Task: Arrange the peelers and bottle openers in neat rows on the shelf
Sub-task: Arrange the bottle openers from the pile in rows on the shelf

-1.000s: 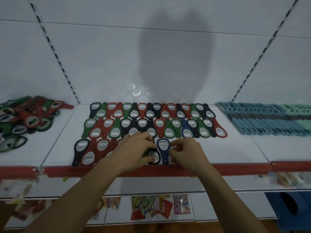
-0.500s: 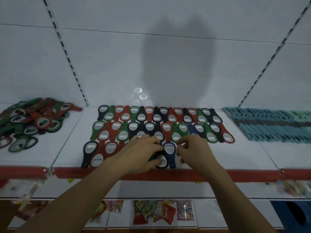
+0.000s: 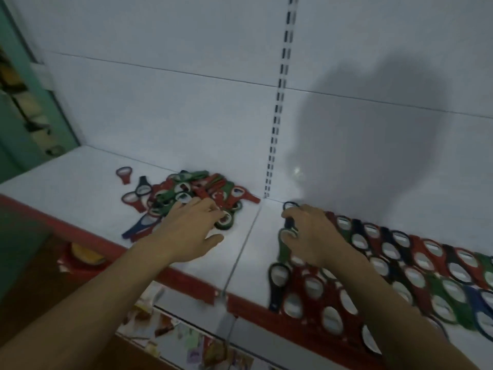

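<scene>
A loose pile of red, green, black and blue bottle openers [image 3: 184, 196] lies on the left shelf panel. My left hand [image 3: 192, 228] reaches onto the pile's near right side, fingers spread, thumb out, fingertips at a green opener [image 3: 226, 222]. On the right panel, the arranged rows of openers [image 3: 400, 263] run off to the right. My right hand [image 3: 312, 233] sits over the rows' left end, fingers bent down beside a black opener [image 3: 289, 208]. Blur hides whether it grips one.
The white shelf [image 3: 240, 263] has a red front edge [image 3: 186, 283] and a seam between its two panels. A slotted upright [image 3: 277, 116] runs up the white back wall. Packets lie on the lower shelf [image 3: 186, 340]. A green frame [image 3: 29, 110] stands at far left.
The view has swung left, so the loose pile is now central and the peelers are out of view. My left hand left the front row for the pile. My right hand moved to the rows' left end.
</scene>
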`<state>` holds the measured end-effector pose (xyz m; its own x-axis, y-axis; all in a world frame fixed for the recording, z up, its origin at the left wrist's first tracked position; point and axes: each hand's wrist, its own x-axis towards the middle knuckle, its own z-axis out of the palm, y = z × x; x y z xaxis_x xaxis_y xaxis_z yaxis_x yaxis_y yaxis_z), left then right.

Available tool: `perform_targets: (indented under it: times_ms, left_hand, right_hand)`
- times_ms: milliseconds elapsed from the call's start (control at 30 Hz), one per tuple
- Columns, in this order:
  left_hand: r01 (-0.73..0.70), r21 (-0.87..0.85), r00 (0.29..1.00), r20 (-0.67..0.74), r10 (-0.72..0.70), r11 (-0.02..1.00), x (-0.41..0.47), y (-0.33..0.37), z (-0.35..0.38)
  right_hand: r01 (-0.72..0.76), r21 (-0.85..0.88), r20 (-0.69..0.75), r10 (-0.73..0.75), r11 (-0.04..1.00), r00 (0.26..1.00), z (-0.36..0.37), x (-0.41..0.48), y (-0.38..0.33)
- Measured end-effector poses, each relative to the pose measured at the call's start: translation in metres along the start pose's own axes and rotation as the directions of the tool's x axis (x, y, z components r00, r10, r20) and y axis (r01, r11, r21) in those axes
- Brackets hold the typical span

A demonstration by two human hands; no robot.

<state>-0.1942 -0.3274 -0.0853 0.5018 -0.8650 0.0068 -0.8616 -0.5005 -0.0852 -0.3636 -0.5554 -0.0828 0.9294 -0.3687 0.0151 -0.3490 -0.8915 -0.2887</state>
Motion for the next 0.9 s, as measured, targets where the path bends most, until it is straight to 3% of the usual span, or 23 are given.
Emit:
perform_targets:
  times_ms: [133, 233, 300, 400, 500, 567, 767, 900]
  left_hand:
    - [0.344, -0.079, 0.938, 0.086, -0.337, 0.936, -0.007, -0.099, 0.015]
    - [0.520, -0.181, 0.852, 0.177, -0.493, 0.835, 0.001, -0.162, 0.032]
    - [0.514, -0.291, 0.858, 0.185, -0.479, 0.807, 0.012, -0.188, 0.041]
    - [0.436, -0.423, 0.897, 0.140, -0.419, 0.794, 0.044, -0.206, 0.044]
    - [0.416, -0.492, 0.909, 0.254, -0.331, 0.765, 0.087, -0.212, 0.039]
    - [0.375, -0.462, 0.918, 0.304, -0.254, 0.803, 0.115, -0.210, 0.037]
    - [0.403, -0.359, 0.872, 0.429, -0.235, 0.842, 0.159, -0.200, 0.036]
    - [0.408, -0.557, 0.881, 0.449, -0.152, 0.723, 0.170, -0.201, 0.037]
  right_hand:
    - [0.025, 0.262, 0.089, -0.049, 0.965, 0.995, 0.034, 0.070, -0.076]
    - [-0.219, 0.355, 0.096, 0.198, 0.909, 0.975, 0.062, 0.122, -0.118]
    - [-0.351, 0.343, 0.065, 0.351, 0.871, 0.934, 0.076, 0.146, -0.132]
    - [-0.419, 0.388, 0.015, 0.449, 0.821, 0.894, 0.087, 0.169, -0.142]
    - [-0.413, 0.495, 0.005, 0.473, 0.764, 0.881, 0.096, 0.183, -0.150]
    - [-0.402, 0.506, -0.030, 0.481, 0.763, 0.876, 0.103, 0.189, -0.154]
    - [-0.341, 0.531, -0.211, 0.511, 0.776, 0.833, 0.113, 0.197, -0.161]
    - [-0.305, 0.562, -0.304, 0.535, 0.769, 0.788, 0.117, 0.202, -0.167]
